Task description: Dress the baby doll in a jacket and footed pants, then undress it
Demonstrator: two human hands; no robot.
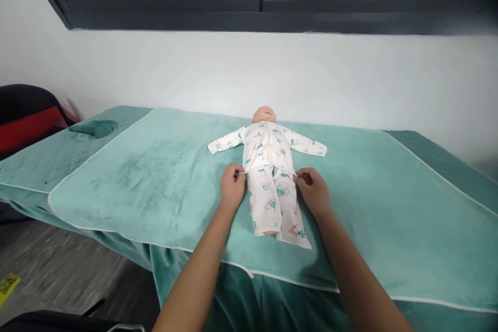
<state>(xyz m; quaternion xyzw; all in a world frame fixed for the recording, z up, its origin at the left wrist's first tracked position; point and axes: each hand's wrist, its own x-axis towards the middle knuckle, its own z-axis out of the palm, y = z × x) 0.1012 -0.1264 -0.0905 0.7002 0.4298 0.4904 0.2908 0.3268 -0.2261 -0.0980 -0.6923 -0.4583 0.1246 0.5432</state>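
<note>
- The left hand has its fingers drawn together in a pinch, with one end of the hem of the patterned top between the tips.
- The right hand mirrors it, its fingers brought together on the opposite end of that hem; the rest of each hand is loosely curled.
- The two-sided grip probably serves to keep the hem level and stretched across, since its edge runs between the two sets of fingers.
- The doll lies face up between and beyond the fingers, its head farthest off, towards the wall; lying so, its clothed front faces the person squarely.
- The sleeves reach outwards beyond the fingers on either side, which seems to leave the waist free to work at.
- The matching trousers start between the fingers and run back towards the person, the top's hem overlapping their waist. One cuff shows a bit of doll at its end; the other flares flat.
- Under the fingers is the bed, its green cover perhaps there as soft padding.
- No brand can be read on the clothes, whose print is small coloured figures. Far left of the fingers, low down, a yellow label bears dark marks too unclear to read.
</note>
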